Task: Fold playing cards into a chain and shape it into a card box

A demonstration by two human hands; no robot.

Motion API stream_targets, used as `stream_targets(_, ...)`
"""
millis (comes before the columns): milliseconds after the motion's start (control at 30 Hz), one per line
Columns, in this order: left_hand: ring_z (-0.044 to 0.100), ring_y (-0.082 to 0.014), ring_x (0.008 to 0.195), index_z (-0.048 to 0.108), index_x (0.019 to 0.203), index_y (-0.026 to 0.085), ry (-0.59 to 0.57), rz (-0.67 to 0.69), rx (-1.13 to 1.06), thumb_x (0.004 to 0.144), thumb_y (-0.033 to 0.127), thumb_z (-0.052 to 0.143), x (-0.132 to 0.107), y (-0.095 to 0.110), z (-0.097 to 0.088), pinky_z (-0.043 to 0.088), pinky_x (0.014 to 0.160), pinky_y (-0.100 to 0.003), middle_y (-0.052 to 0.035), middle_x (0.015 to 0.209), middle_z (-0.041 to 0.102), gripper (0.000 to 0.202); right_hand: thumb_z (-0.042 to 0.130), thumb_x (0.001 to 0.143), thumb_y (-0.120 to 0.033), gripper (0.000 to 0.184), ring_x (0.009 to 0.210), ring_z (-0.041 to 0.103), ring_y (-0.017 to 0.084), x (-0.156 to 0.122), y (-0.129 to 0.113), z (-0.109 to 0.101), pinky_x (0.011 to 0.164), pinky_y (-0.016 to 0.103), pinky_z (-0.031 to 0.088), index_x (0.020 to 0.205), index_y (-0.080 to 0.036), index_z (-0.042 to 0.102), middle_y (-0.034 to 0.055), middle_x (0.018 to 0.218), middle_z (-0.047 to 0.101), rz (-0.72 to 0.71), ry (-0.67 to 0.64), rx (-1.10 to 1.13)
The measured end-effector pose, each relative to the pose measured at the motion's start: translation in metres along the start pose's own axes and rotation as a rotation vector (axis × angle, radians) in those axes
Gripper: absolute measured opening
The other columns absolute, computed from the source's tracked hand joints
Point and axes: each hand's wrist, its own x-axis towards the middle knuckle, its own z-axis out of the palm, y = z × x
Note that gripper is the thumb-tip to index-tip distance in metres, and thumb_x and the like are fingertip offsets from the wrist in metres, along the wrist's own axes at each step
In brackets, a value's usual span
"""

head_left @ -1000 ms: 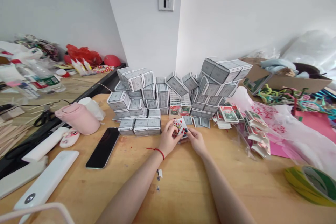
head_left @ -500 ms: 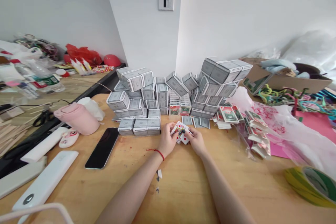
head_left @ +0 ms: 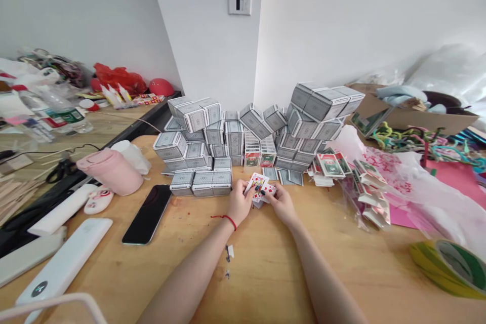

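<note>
Playing cards (head_left: 258, 185) are held face up between my two hands, a court card with red diamonds at the front and other diamond cards overlapping at its right. My left hand (head_left: 240, 200), with a red cord at the wrist, pinches the left side of the cards. On their right side my right hand (head_left: 283, 204) grips them, thumb on top. Just beyond lie a few grey-backed cards (head_left: 290, 176) flat on the table. Stacks of grey-backed card blocks (head_left: 234, 139) rise behind, with boxed decks (head_left: 252, 158) in red and green among them.
A black phone (head_left: 147, 215), a white power bank (head_left: 64, 263) and a pink pouch (head_left: 110, 171) lie on the left. To the right are card boxes (head_left: 371, 195), a plastic bag (head_left: 413, 182) and a yellow-green tape roll (head_left: 451, 267). Paper scraps (head_left: 230, 251) lie near my left forearm.
The cards between my hands have shifted against each other, and the court card now shows more fully. My hands stay in nearly the same spot.
</note>
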Motion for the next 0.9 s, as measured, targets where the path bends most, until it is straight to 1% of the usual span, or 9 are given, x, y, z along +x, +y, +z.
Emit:
stream_targets(100, 0.046, -0.0093, 0.042, 0.04, 0.066, 0.02, -0.072, -0.004, 0.031, 0.079, 0.038, 0.047, 0.0004, -0.0015, 0.0, 0.033, 0.044, -0.021, 0.0057, 0.05, 0.047, 0.024, 0.063, 0.067, -0.045, 0.032, 0.055, 0.056, 0.015, -0.0012, -0.0002, 0.0009, 0.051, 0.027, 0.045, 0.078, -0.021, 0.046, -0.0005, 0.065, 0.06, 0.007, -0.023, 0.01)
stream_targets(167, 0.046, -0.0097, 0.043, 0.043, 0.064, 0.02, -0.126, 0.013, 0.066, 0.079, 0.039, 0.046, 0.0005, -0.0015, -0.0004, 0.033, 0.044, -0.021, 0.005, 0.05, 0.047, 0.025, 0.06, 0.069, -0.046, 0.031, 0.046, 0.054, 0.014, -0.0019, -0.0002, 0.0008, 0.044, 0.025, 0.042, 0.079, -0.021, 0.043, -0.0022, 0.057, 0.058, 0.027, -0.047, 0.007)
stream_targets(233, 0.048, -0.0103, 0.046, 0.047, 0.067, 0.02, -0.164, 0.037, 0.075, 0.081, 0.038, 0.044, 0.0004, -0.0008, -0.001, 0.035, 0.046, -0.022, 0.0038, 0.053, 0.05, 0.024, 0.058, 0.071, -0.046, 0.031, 0.041, 0.051, 0.013, -0.0023, 0.0001, 0.0004, 0.039, 0.023, 0.039, 0.081, -0.022, 0.041, -0.0033, 0.053, 0.057, 0.037, -0.07, 0.007)
stream_targets(300, 0.051, -0.0115, 0.053, 0.052, 0.075, 0.019, -0.155, 0.065, 0.059, 0.083, 0.034, 0.04, 0.0004, -0.0002, -0.0016, 0.038, 0.051, -0.022, 0.0017, 0.061, 0.055, 0.021, 0.058, 0.072, -0.045, 0.031, 0.04, 0.051, 0.012, -0.0025, 0.0004, 0.0001, 0.037, 0.023, 0.037, 0.084, -0.022, 0.041, -0.0032, 0.054, 0.058, 0.037, -0.09, 0.021)
stream_targets(400, 0.056, -0.0133, 0.066, 0.054, 0.091, 0.019, -0.091, 0.088, 0.02, 0.084, 0.026, 0.037, 0.0008, -0.0005, -0.0019, 0.043, 0.061, -0.024, -0.0018, 0.078, 0.061, 0.019, 0.058, 0.073, -0.044, 0.031, 0.041, 0.051, 0.011, -0.0027, 0.0002, 0.0001, 0.037, 0.021, 0.037, 0.087, -0.022, 0.041, -0.0036, 0.058, 0.058, 0.018, -0.104, 0.053)
stream_targets(467, 0.058, -0.0135, 0.068, 0.053, 0.096, 0.018, -0.08, 0.083, 0.007, 0.084, 0.023, 0.038, 0.0013, -0.0019, -0.0014, 0.044, 0.062, -0.024, -0.0029, 0.081, 0.063, 0.02, 0.058, 0.074, -0.041, 0.031, 0.041, 0.049, 0.009, -0.0026, -0.0008, 0.0003, 0.037, 0.02, 0.037, 0.091, -0.022, 0.042, -0.0045, 0.06, 0.057, -0.002, -0.094, 0.069)
stream_targets(633, 0.059, -0.0123, 0.061, 0.049, 0.101, 0.017, -0.109, 0.055, -0.054, 0.083, 0.023, 0.041, 0.0013, -0.0054, 0.0009, 0.045, 0.055, -0.022, -0.0036, 0.078, 0.064, 0.021, 0.059, 0.073, -0.038, 0.035, 0.04, 0.049, 0.008, -0.001, -0.0045, 0.0013, 0.035, 0.019, 0.038, 0.098, -0.023, 0.041, -0.0055, 0.063, 0.055, -0.022, -0.036, 0.085)
stream_targets(733, 0.057, -0.0102, 0.056, 0.048, 0.104, 0.017, -0.09, 0.04, -0.102, 0.081, 0.024, 0.044, 0.0012, -0.0054, 0.0012, 0.044, 0.052, -0.02, -0.0035, 0.079, 0.064, 0.024, 0.06, 0.072, -0.038, 0.033, 0.038, 0.049, 0.009, 0.0001, -0.0044, 0.0019, 0.035, 0.02, 0.038, 0.093, -0.022, 0.042, -0.0061, 0.059, 0.055, -0.011, -0.01, 0.06)
stream_targets(900, 0.048, -0.0063, 0.042, 0.052, 0.105, 0.017, -0.088, 0.011, -0.177, 0.08, 0.028, 0.048, 0.0024, -0.0019, -0.0007, 0.04, 0.043, -0.018, 0.0005, 0.068, 0.06, 0.028, 0.057, 0.073, -0.041, 0.027, 0.035, 0.049, 0.011, 0.0011, 0.0013, 0.0014, 0.034, 0.021, 0.036, 0.085, -0.021, 0.043, -0.0056, 0.049, 0.055, 0.027, -0.032, 0.032)
